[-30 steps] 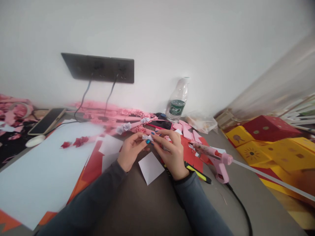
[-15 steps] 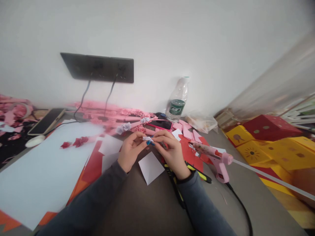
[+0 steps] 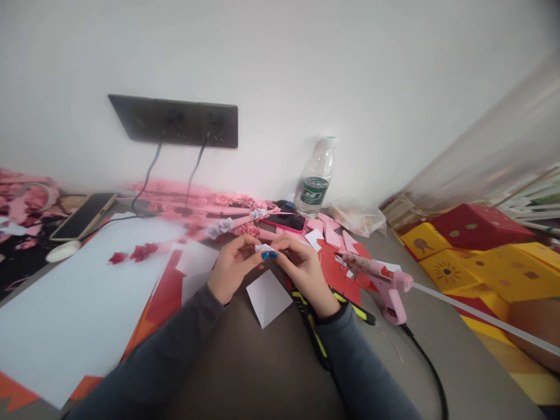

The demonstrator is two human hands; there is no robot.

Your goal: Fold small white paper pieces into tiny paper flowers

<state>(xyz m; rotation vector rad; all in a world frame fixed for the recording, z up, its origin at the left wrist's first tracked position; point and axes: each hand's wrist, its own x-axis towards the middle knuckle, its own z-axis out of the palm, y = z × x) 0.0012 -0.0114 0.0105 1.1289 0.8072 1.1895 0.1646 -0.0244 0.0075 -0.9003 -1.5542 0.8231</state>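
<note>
Between my fingertips is a small folded piece of white paper point(image 3: 263, 248). My left hand point(image 3: 234, 268) pinches it from the left, and my right hand point(image 3: 304, 271) grips its other side, both thumbs close together on the near face. Fingers hide part of the piece. Just below the hands, a creased white paper square point(image 3: 268, 298) lies flat on the grey table point(image 3: 262, 373). Under my right wrist is a black and yellow cutter point(image 3: 311, 329), partly covered by the sleeve.
A pink glue gun point(image 3: 385, 283) with a long glue stick lies right, near red paper squares point(image 3: 336, 269). Behind are a water bottle point(image 3: 315, 181), a pink-edged phone point(image 3: 286, 221) and paper flowers point(image 3: 220, 227). Large white sheets point(image 3: 79, 309) cover the left; yellow boxes point(image 3: 503, 271) stand right.
My right thumb has shifted in beside the left thumb, and my right fingers have curled closer around the folded paper. My left hand has barely moved.
</note>
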